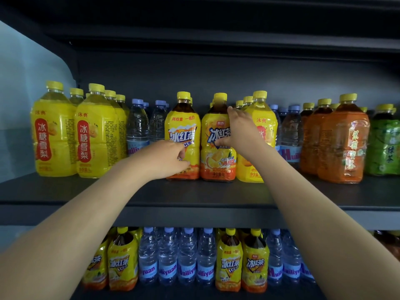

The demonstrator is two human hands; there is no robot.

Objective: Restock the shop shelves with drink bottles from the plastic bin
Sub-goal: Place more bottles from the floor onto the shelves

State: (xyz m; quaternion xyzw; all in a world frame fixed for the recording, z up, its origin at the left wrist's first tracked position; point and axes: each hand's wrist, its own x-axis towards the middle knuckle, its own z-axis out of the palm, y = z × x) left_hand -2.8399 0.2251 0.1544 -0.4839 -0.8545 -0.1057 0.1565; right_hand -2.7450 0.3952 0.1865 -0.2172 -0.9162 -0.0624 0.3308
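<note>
Upper shelf (194, 195): largely stocked. From 9 o'clock to 3 o'clock, rows of yellow pear-drink bottles (54, 131), water bottles (137, 124), iced-tea bottles, orange tea bottles (344, 144) and green tea bottles (385, 148) are stood upright; bare board is left only along the front edge.
Lower shelf (194, 295): seen at 6 o'clock, packed close with iced-tea and water bottles; no gap can be made out.
Plastic bin: not in view, so what is left in it cannot be judged.
Right iced-tea bottle (216, 152): stood upright at the centre of the upper shelf, touching its neighbour; it is judged just placed or being squared into line.
Left iced-tea bottle (184, 131): upright just beside it, toward 9 o'clock.
Right hand (240, 131): fingers spread and wrapped on the right iced-tea bottle's shoulder and label.
Left hand (171, 159): fingers curled against the lower label of the left iced-tea bottle; a full clasp cannot be told.
Progress: judged late; only fronting appears left here.
</note>
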